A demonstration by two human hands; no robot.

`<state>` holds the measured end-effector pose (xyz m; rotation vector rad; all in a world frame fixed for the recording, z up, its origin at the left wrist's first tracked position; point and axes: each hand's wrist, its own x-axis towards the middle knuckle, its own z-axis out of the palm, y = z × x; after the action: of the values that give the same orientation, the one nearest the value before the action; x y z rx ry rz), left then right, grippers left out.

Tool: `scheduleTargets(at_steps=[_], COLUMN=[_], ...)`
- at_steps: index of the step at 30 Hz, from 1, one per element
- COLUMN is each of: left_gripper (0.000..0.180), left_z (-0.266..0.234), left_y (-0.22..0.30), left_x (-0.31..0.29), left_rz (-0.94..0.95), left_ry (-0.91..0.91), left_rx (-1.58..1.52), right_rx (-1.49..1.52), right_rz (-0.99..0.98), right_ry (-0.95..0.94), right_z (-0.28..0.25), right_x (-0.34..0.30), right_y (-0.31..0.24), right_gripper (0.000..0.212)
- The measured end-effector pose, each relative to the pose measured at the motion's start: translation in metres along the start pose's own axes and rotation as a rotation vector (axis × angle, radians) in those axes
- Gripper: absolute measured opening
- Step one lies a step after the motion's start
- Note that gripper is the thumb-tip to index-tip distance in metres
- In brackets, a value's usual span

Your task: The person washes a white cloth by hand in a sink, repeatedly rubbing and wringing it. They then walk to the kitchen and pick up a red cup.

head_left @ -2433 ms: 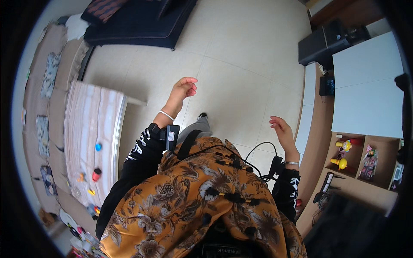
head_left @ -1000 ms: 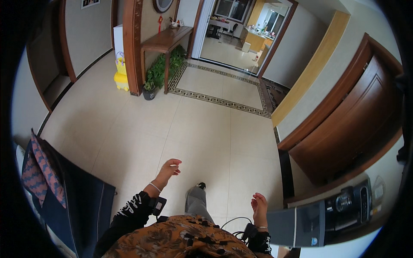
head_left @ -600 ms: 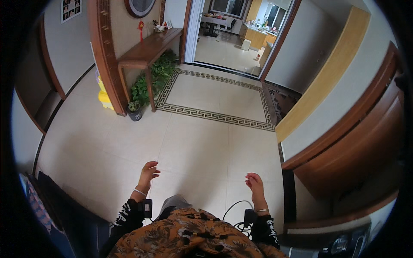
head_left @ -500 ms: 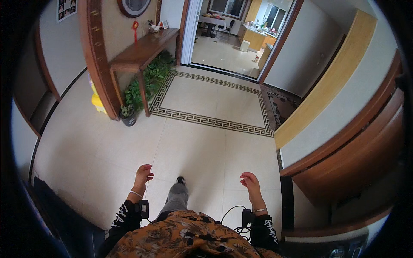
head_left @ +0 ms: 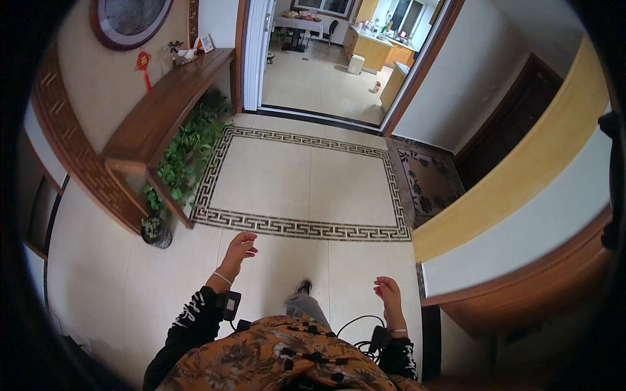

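Note:
Out in front of my body, my left hand (head_left: 238, 253) hangs over the pale tiled floor with loosely bent fingers and nothing in it. My right hand (head_left: 389, 294) is held lower and to the right, also empty, its fingers slightly curled. Each wrist wears a band, and a small black device (head_left: 231, 306) is strapped by the left cuff. Black cable (head_left: 368, 352) loops beside the right cuff. One foot in a dark shoe (head_left: 304, 287) steps forward between the hands.
A wooden console table (head_left: 166, 107) stands at left, with leafy green plants (head_left: 189, 153) beneath and a potted plant (head_left: 156, 232) at its near leg. Ahead, a sliding doorway (head_left: 319, 117) opens on a kitchen. A patterned mat (head_left: 430, 179) lies at right.
I have walked forward: the console table, floor border and doorway are nearer. My left hand has risen slightly and moved right, the right hand is a little lower, and the other foot is forward.

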<state>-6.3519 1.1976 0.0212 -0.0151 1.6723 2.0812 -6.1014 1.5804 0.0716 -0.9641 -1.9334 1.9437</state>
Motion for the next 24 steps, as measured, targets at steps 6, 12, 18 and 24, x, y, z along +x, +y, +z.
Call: scheduleTargets(at_steps=[6, 12, 18, 24], left_gripper=[0.022, 0.022, 0.029, 0.043], left_z=[0.027, 0.037, 0.034, 0.052], left_y=[0.044, 0.115, 0.130, 0.176], left_x=[0.217, 0.387, 0.557, 0.783], left_rz=[-0.082, -0.043, -0.129, -0.110], left_ry=[0.069, 0.135, 0.250, 0.206], left_rx=[0.051, -0.009, -0.023, -0.050], right_rx=[0.030, 0.040, -0.090, -0.177], right_rz=[-0.044, -0.079, -0.124, -0.072], right_ry=[0.002, -0.025, -0.261, -0.119], right_z=[0.030, 0.097, 0.162, 0.200], right_x=[0.231, 0.453, 0.631, 0.806], right_y=[-0.048, -0.137, -0.182, -0.241], right_gripper=[0.019, 0.019, 0.020, 0.019])
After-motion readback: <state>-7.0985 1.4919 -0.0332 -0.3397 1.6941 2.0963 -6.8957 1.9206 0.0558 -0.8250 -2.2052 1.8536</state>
